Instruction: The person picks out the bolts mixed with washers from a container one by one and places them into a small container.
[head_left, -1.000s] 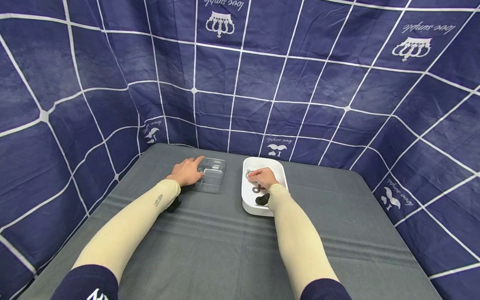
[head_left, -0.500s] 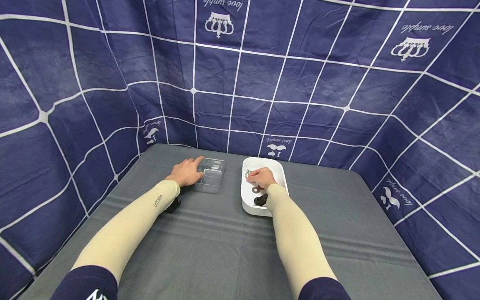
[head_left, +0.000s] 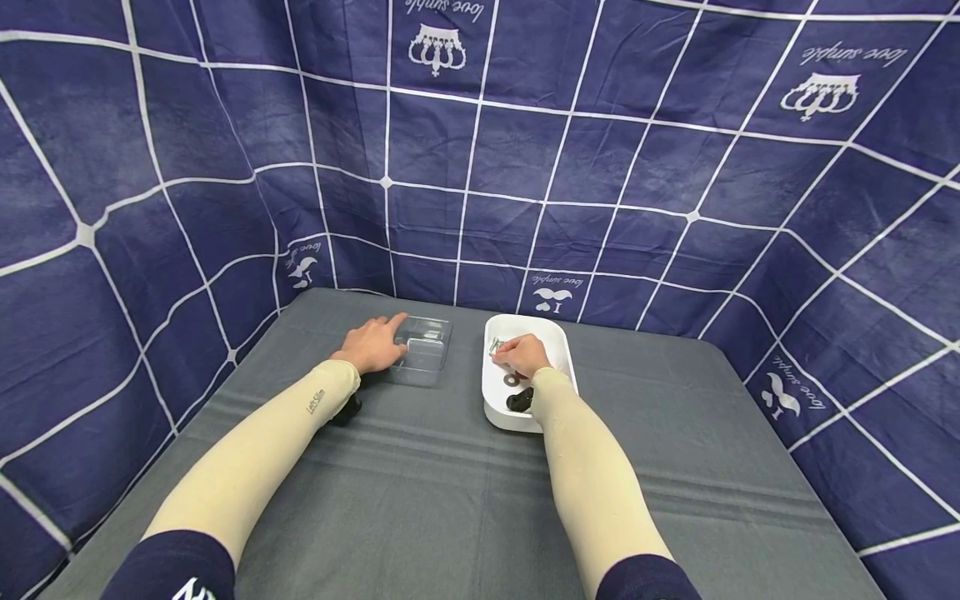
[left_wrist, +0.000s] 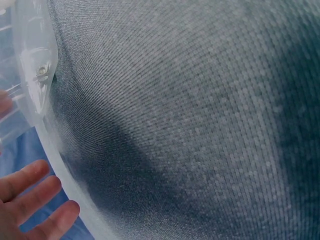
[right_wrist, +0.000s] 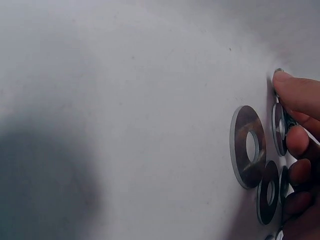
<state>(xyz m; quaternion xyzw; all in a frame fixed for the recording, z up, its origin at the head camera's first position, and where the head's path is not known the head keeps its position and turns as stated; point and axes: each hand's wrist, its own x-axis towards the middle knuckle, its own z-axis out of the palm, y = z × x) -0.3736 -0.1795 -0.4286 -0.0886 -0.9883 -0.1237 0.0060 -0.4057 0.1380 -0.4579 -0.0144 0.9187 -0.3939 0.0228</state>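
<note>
My left hand [head_left: 371, 346] lies at the left side of a clear plastic box [head_left: 427, 354], index finger and thumb spread along it. In the left wrist view, the other fingers of the left hand [left_wrist: 37, 200] are loosely extended beside the clear box [left_wrist: 32, 65]. My right hand [head_left: 525, 354] reaches into a white tray [head_left: 492, 396], fingers curled down near small silver metal pieces [head_left: 496, 345]. Close up, the right hand [right_wrist: 300, 120] has its thumb and fingertips among flat metal washers [right_wrist: 239, 150]; whether it pinches a piece is hidden.
A washer [head_left: 512, 380] lies in the tray, near a black object [head_left: 519, 401] at the right wrist. Grey cloth [head_left: 420, 500] covers the table. A blue curtain with white lines [head_left: 510, 150] stands behind and at both sides.
My right hand has shifted very slightly left inside the tray, its fingertips nearer the silver pieces. The left hand and clear box have stayed put.
</note>
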